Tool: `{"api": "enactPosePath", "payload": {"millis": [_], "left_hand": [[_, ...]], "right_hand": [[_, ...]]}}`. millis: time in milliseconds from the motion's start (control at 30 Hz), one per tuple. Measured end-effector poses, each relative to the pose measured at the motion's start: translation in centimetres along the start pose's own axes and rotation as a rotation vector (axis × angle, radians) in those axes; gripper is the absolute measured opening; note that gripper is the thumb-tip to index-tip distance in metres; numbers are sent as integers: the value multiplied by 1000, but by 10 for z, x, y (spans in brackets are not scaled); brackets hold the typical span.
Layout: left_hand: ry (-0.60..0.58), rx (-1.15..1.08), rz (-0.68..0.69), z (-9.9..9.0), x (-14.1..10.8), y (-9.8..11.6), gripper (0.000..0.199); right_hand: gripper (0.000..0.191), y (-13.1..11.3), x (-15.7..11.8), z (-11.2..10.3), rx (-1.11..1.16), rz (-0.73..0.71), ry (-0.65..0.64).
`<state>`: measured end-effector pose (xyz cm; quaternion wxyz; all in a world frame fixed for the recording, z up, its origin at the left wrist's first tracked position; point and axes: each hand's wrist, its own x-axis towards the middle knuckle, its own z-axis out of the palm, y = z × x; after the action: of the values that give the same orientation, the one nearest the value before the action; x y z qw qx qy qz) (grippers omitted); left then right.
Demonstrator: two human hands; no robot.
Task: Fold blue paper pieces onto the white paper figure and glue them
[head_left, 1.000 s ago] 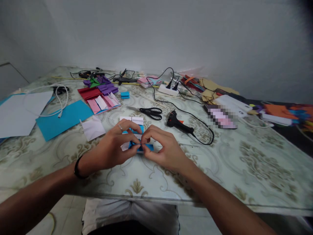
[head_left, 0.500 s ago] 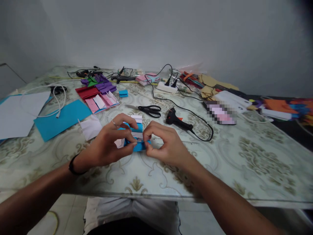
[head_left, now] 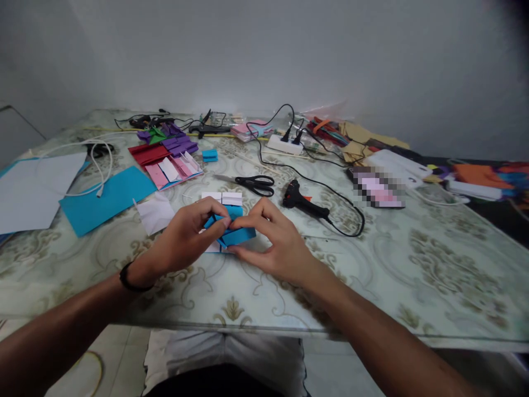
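Both hands meet over a folded piece of blue paper (head_left: 240,236) near the front middle of the table. My left hand (head_left: 184,234) pinches its left end between thumb and fingers. On the right side, my right hand (head_left: 275,237) grips the same piece, its thumb at the lower edge and its index finger on top. Beneath lie more blue and white folded papers (head_left: 232,199), partly hidden by the hands. A creased white paper sheet (head_left: 155,213) lies just left of my left hand.
Black scissors (head_left: 254,184) and a black glue gun (head_left: 305,201) with its cord lie beyond the hands. A white power strip (head_left: 285,144) stands at the back. Blue card (head_left: 108,198), white sheets (head_left: 39,190) and folded pink papers (head_left: 173,170) are at left; a phone (head_left: 378,188) is at right.
The blue paper piece has been turned and lifted so a broader blue face shows. My left fingers have drawn closer together, and my right thumb has moved down to the lower edge.
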<state>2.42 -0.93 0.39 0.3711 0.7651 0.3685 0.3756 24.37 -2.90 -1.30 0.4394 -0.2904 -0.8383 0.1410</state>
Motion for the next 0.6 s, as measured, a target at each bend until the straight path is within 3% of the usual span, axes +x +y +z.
{"api": "enactPosePath", "payload": {"millis": [167, 367, 467, 533, 600], "left_hand": [[-29, -128, -82, -2, 0, 2, 19], [4, -297, -63, -4, 3, -3, 27], [25, -236, -95, -3, 4, -2, 24], [39, -189, -135, -2, 4, -1, 20], [61, -161, -158, -2, 5, 0, 17]], "right_hand": [[24, 4, 2, -3, -45, 45, 40], [38, 5, 4, -5, -14, 99, -7], [46, 3, 3, -4, -54, 100, 97], [41, 2, 3, -4, -78, 60, 158], [26, 1, 3, -5, -62, 21, 118]]}}
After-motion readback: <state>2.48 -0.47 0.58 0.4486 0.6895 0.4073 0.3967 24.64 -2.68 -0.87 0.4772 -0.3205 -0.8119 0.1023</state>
